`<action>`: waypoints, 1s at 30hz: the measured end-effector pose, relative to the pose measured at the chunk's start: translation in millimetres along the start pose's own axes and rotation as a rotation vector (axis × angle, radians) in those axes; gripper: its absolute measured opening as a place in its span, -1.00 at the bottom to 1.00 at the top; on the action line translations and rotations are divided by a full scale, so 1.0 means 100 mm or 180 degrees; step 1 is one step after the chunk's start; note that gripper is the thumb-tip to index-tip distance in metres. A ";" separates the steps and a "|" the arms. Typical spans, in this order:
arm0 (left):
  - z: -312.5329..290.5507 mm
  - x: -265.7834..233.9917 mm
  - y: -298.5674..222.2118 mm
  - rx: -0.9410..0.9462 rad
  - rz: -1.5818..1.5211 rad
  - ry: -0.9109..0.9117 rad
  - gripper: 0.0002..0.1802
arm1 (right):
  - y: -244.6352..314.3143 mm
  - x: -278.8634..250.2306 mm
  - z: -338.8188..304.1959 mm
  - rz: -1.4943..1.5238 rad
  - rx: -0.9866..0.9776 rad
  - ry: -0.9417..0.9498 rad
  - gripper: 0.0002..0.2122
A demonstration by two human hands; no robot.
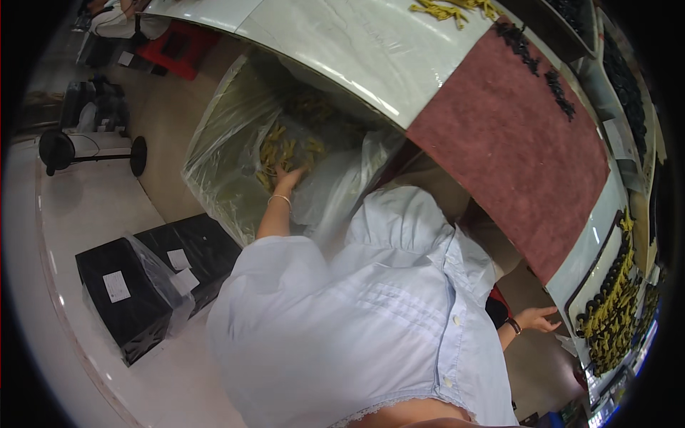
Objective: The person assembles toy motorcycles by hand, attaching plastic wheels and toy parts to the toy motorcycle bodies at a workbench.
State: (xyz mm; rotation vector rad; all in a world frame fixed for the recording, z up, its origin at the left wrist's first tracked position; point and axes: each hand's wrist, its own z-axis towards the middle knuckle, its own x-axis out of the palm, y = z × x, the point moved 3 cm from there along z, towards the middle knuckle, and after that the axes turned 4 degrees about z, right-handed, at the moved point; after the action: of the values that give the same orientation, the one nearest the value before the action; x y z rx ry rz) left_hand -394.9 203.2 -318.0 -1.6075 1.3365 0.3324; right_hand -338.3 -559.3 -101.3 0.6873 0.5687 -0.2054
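My left hand (pixel 288 178) reaches down into a large bin lined with clear plastic (pixel 214 153). Its fingers close among small yellow branching pieces (pixel 275 146), which partly hide the fingertips. More of these pieces lie deeper in the bin, in shadow. Off to the right, my right hand (pixel 539 319) is held out beside the table's edge, holding nothing, with its fingers stretched and apart. The rack of yellow and black pieces (pixel 612 307) is the thing nearest to it.
A white table (pixel 342 46) with a dark red mat (pixel 514 143) curves around the front. Yellow pieces (pixel 449 10) and black pieces (pixel 521 46) lie along its far side. Black boxes (pixel 128 285) stand on the floor at left, near a black-wheeled frame (pixel 93 153) and a red stool (pixel 178 46).
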 end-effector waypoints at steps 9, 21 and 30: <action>0.24 0.59 0.09 -0.0170 0.1013 0.0725 0.35 | 0.39 0.13 -0.72 0.0514 0.0785 0.1623 -0.34; 0.51 1.97 0.90 0.0215 0.1313 0.0499 -0.21 | 0.72 0.59 -0.84 -0.0702 -0.1684 0.2541 -0.41; -0.24 1.63 0.49 0.0830 0.2414 -0.0290 -0.37 | 0.86 0.73 -1.03 0.0068 -0.1239 0.2623 -0.49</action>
State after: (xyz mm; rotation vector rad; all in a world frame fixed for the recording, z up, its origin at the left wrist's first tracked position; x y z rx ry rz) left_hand -387.7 91.5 -448.8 -0.8127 1.7973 0.6416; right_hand -291.0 -426.3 -160.3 0.3734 1.3470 0.2261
